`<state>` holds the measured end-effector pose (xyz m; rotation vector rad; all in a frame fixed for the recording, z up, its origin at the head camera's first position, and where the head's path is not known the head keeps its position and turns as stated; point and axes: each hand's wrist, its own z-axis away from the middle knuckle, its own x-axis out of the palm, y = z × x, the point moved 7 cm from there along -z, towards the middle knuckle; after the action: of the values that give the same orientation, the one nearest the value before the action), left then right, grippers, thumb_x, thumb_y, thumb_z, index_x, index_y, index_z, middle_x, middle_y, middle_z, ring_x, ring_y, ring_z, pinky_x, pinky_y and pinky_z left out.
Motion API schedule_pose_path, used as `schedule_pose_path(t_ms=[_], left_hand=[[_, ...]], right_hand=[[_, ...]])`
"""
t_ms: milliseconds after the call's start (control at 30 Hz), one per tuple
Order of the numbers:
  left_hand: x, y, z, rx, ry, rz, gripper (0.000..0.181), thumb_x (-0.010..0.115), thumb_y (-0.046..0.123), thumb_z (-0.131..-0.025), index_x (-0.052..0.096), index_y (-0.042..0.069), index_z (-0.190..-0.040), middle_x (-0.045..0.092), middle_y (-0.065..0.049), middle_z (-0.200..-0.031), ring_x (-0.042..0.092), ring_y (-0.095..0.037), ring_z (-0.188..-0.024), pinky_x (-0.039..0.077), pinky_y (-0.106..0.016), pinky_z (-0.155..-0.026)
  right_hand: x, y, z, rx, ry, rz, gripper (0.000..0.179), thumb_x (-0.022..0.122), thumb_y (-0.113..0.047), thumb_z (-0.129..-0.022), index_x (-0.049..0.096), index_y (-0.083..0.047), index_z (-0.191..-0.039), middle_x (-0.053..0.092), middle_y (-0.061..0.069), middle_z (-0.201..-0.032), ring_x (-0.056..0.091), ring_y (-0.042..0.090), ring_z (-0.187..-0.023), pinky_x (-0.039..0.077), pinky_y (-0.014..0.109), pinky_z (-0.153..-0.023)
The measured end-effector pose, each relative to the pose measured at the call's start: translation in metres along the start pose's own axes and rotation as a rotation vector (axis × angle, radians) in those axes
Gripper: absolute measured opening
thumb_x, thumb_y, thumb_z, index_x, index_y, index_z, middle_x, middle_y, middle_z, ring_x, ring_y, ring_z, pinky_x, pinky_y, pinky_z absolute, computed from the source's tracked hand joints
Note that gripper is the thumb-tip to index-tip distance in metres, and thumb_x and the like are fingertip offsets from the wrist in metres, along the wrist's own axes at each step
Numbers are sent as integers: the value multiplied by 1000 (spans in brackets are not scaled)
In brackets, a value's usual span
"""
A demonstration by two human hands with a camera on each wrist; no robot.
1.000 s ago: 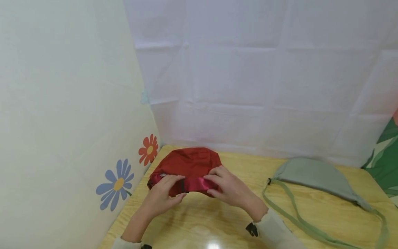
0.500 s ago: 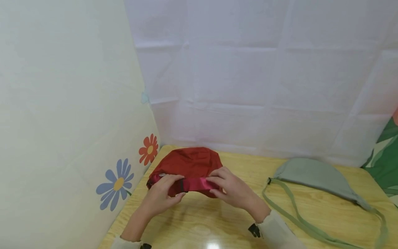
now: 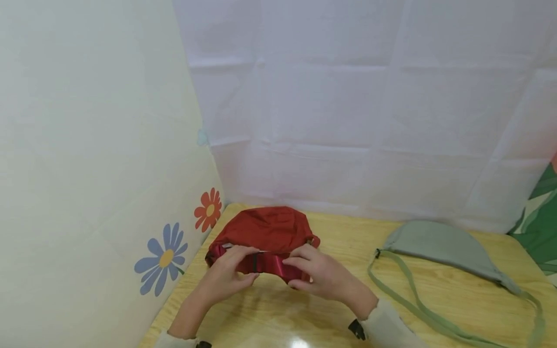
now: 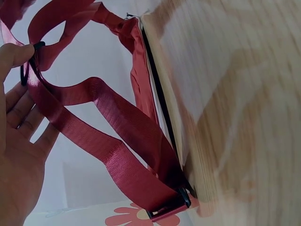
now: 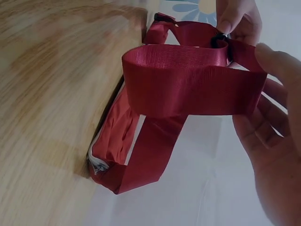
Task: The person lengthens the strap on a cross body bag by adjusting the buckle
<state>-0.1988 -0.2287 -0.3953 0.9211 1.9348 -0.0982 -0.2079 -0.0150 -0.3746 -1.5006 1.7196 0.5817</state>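
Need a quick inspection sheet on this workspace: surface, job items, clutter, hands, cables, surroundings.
Surface: wood-grain table, with a bright glare spot at the bottom of the head view.
Job items: red bag on the far left part of the table; its dark red strap is looped, with a black slider on it.
Clutter: grey-green bag to the right, its light green strap trailing in a loose loop.
Hands: left hand pinches the dark red strap at the black slider; right hand pinches it further right.
Cables: nothing seen.
Surroundings: creased white sheet behind; pale panel with flower prints on the left.
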Motion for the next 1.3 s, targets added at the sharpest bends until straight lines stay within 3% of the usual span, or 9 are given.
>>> schedule_pose_path(t_ms=[267,533,867,1300], left_hand=[[-2,3,-1,28,29,-5,56,87,13,-77,63,6,-127,66,-2,-121,62,-19,-112,58,-40,-84],[-2,4,0,38,72,19,56,88,12,-75,64,8,-125,67,-2,-117,62,-18,-107,58,-40,-82],[-4,2,-4,2,76,14,55,87,15,-77,64,9,-126,67,-1,-119,62,-18,-109,58,-41,-85],[-7,-5,-13,-77,75,20,54,86,18,-80,64,7,-128,68,-5,-121,64,-22,-113,56,-47,-91]], right_hand=[[7,3,2,86,-86,-20,46,79,-30,-90,65,-8,-127,62,4,-121,61,12,-105,53,20,-86],[12,6,3,132,-111,-22,49,78,-33,-91,63,-9,-131,63,2,-124,61,11,-108,53,23,-90],[13,7,0,150,-73,-1,57,77,-28,-91,55,-14,-143,62,1,-127,61,10,-108,55,23,-86],[0,11,-11,156,36,126,51,83,-18,-86,64,-13,-132,63,4,-122,60,17,-108,58,27,-82]])
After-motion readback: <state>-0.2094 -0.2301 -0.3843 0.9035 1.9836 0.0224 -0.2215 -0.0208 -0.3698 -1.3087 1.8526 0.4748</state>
